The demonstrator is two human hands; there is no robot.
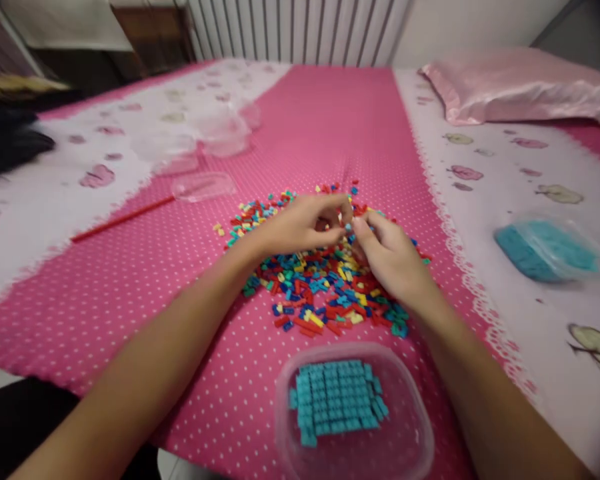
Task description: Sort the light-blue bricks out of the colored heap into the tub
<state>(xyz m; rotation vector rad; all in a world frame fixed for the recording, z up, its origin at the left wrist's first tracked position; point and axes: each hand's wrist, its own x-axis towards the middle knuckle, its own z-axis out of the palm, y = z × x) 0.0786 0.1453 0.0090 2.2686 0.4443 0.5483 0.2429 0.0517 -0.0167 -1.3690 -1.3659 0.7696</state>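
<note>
Both hands meet over a loose pile of small toy bricks (310, 293) in red, yellow, blue, green and turquoise. A tiny light-blue toy brick (349, 227) shows between the fingertips. My left hand (305, 223) is closed in a pinch on it, thumb and index finger curled together. My right hand (393, 257) is closed beside it, thumb tip near the same brick; whatever its fingers hold is hidden. Nearer to me, a clear plastic tub (410, 427) holds turquoise bricks (335, 397) packed in neat rows.
On the right stands another clear tub (587, 243) with turquoise bricks (535, 250). Several clear containers (220, 133) lie at the back left, near a red stick with a clear plastic end (130, 217). A pink pillow (520, 87) rests on the pink dotted bedcover (340, 120).
</note>
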